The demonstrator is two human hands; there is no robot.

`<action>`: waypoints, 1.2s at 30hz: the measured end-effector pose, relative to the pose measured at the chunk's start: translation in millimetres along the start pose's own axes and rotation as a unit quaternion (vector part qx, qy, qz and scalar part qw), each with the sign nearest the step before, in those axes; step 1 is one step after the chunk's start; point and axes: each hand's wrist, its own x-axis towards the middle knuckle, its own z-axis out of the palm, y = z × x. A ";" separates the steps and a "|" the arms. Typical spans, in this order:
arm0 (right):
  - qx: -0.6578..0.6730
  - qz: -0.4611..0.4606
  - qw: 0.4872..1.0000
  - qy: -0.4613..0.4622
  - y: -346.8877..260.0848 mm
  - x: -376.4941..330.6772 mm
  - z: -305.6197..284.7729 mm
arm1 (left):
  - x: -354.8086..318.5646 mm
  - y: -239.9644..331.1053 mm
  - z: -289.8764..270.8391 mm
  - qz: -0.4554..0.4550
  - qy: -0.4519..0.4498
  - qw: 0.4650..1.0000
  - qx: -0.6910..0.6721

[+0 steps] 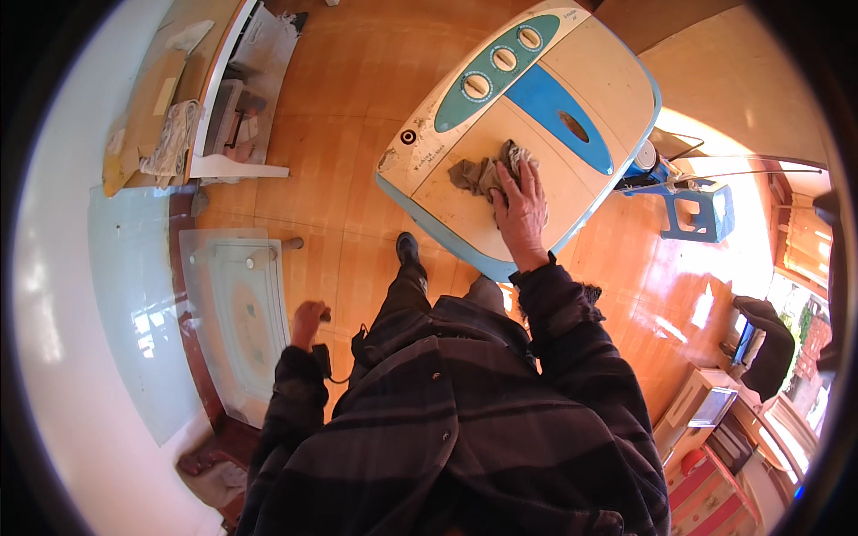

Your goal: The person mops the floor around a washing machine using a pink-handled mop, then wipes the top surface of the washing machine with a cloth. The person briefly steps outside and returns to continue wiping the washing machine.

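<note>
Cream/blue washing mach. (487, 134) — crumpled grey-brn rag (474, 176) on top

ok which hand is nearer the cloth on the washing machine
Right: the right hand lies on the cloth. The left hand hangs away from it, off to the left.

The cloth (478, 176) is grey-brown, the washer (500, 125) cream.

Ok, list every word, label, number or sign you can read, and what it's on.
I don't copy wording; here is where it stands:
Washer, between the round mark and the rag: dark lettering, legible.
Beside the green panel's far end: small lettering, too small to read.
Dials: marked too finely to read.
No other text can be made out.
</note>
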 end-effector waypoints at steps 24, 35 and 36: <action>-0.072 0.012 0.996 0.046 -40.6 75.5 45.6 | 120.2 332.0 72.6 0.289 -0.027 0.955 0.067; -0.074 0.021 0.995 0.071 -46.7 78.1 58.1 | 122.0 335.1 67.2 0.267 -0.090 0.959 0.034; -0.060 0.012 0.996 0.063 -51.4 69.2 57.1 | 120.2 336.3 67.2 0.278 -0.092 0.956 0.028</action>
